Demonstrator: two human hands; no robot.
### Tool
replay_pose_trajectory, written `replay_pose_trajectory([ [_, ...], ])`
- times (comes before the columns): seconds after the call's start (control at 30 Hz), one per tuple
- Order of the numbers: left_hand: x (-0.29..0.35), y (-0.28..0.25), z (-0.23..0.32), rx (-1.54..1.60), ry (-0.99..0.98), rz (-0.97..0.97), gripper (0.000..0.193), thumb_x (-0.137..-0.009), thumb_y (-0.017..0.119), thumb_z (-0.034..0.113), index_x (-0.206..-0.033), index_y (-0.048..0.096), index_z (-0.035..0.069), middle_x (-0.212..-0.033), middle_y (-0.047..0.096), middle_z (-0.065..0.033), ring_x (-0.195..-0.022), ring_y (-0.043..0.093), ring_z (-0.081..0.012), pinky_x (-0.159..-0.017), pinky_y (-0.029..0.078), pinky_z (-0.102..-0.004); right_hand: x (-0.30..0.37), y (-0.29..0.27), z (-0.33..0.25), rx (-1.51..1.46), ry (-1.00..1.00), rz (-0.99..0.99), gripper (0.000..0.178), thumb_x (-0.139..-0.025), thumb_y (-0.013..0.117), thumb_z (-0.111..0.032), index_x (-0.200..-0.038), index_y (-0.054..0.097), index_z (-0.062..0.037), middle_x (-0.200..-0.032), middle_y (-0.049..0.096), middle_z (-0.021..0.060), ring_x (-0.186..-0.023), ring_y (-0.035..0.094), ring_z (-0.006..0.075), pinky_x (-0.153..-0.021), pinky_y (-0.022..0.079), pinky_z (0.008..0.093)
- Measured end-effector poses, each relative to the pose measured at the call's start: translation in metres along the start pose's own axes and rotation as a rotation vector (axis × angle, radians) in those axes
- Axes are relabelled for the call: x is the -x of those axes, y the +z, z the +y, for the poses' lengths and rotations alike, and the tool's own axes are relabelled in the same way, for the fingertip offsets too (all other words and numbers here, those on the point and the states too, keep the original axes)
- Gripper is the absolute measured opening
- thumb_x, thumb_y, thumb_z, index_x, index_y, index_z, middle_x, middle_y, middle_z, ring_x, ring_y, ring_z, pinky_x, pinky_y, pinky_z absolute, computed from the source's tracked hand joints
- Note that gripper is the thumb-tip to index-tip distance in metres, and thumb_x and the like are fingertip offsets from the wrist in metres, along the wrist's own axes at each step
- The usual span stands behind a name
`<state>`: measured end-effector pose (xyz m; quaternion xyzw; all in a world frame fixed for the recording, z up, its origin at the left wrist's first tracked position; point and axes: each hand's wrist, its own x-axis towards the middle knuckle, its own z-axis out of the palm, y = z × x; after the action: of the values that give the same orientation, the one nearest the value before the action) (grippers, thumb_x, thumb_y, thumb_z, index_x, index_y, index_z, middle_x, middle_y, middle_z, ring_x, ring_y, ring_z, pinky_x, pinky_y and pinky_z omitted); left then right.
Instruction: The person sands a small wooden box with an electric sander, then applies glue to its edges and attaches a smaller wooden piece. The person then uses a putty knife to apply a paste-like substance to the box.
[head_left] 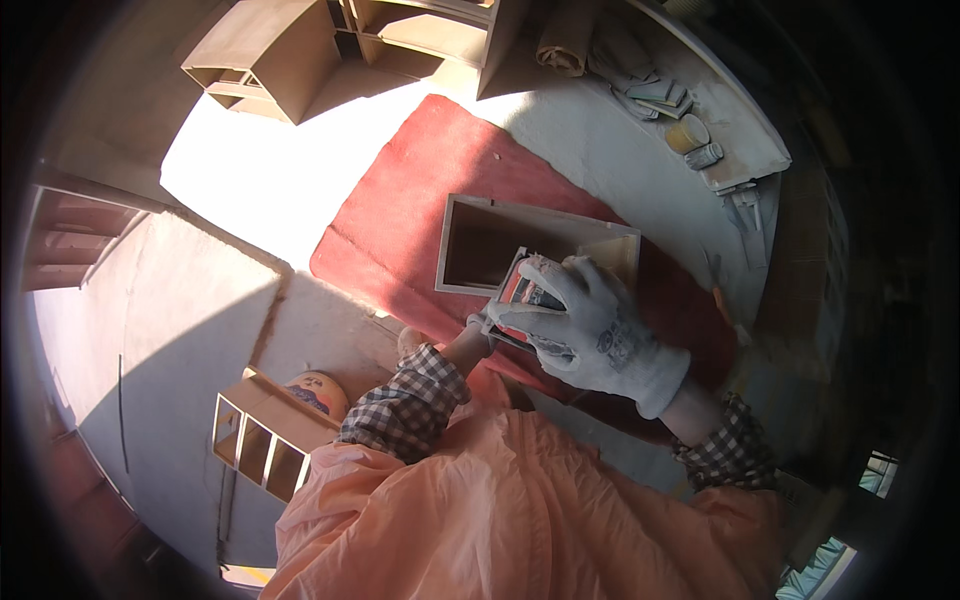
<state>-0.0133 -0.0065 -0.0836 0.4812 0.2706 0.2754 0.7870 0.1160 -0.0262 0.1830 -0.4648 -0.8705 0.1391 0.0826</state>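
"Sander, by the look of it, snug in the right hand's grip, at the open box's near side!"

"And the left hand?"

"Beside the sander, mostly hidden; its grip I can't tell. I'd keep the sander flat, pressure light and even."

"What's around?"

"Red cloth under the box, cans far right on the bench, cabinet far left. The right hand blocks part of the near edge, so sightlines look awkward."

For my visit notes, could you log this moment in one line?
right hand: gripping red-black tool | left hand: mostly hidden | box: on red cloth
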Motion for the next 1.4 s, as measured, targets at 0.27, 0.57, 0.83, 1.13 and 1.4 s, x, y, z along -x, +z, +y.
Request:
replay_pose_trajectory([
  [0.27,-0.019,0.010,0.018,-0.457,0.127,-0.031,0.036,-0.097,0.069,0.038,-0.118,0.069,0.009,-0.110,0.070,-0.0090,-0.100,0.067,-0.0229,-0.088,0.054,-0.0355,-0.162,0.019,-0.023,0.095,0.355,0.053,0.049,-0.083,0.075,-0.021,-0.130,0.064,-0.0309,-0.127,0.054,0.0080,-0.111,0.058,0.0364,-0.094,0.053,0.0518],
  [0.57,-0.011,-0.001,0.015,-0.330,0.068,-0.086,0.041,-0.098,0.066,0.040,-0.123,0.067,0.007,-0.115,0.071,-0.0091,-0.103,0.068,-0.0244,-0.090,0.054,-0.0356,-0.111,0.029,-0.052,0.043,0.383,0.080,0.058,-0.079,0.077,-0.020,-0.134,0.063,-0.0304,-0.135,0.049,0.0120,-0.116,0.056,0.0392,-0.095,0.053,0.0529],
  [0.83,-0.011,0.009,0.060,-0.592,0.089,-0.227,0.046,-0.099,0.064,0.043,-0.127,0.066,0.006,-0.119,0.072,-0.0092,-0.105,0.069,-0.0257,-0.092,0.054,-0.0357,-0.164,0.010,-0.009,0.077,0.636,0.144,0.052,-0.080,0.077,-0.020,-0.131,0.066,-0.0269,-0.124,0.054,0.0111,-0.114,0.057,0.0359,-0.098,0.053,0.0459],
  [1.13,-0.037,0.029,-0.012,-1.503,0.782,-0.096,0.027,-0.098,0.068,0.031,-0.112,0.074,0.009,-0.106,0.074,-0.0094,-0.100,0.069,-0.0234,-0.087,0.055,-0.0374,-0.116,0.000,0.014,0.072,1.002,0.222,0.053,-0.083,0.076,-0.021,-0.135,0.064,-0.0214,-0.125,0.056,0.0124,-0.115,0.060,0.0338,-0.103,0.051,0.0438],
  [1.4,-0.038,0.018,-0.023,-0.432,0.126,-0.114,0.028,-0.099,0.066,0.030,-0.116,0.072,0.008,-0.115,0.072,-0.0135,-0.111,0.068,-0.0265,-0.097,0.054,-0.0380,-0.078,-0.007,0.049,-0.009,0.989,0.286,0.054,-0.083,0.074,-0.022,-0.136,0.063,-0.0211,-0.128,0.055,0.0148,-0.120,0.056,0.0370,-0.103,0.051,0.0444],
])
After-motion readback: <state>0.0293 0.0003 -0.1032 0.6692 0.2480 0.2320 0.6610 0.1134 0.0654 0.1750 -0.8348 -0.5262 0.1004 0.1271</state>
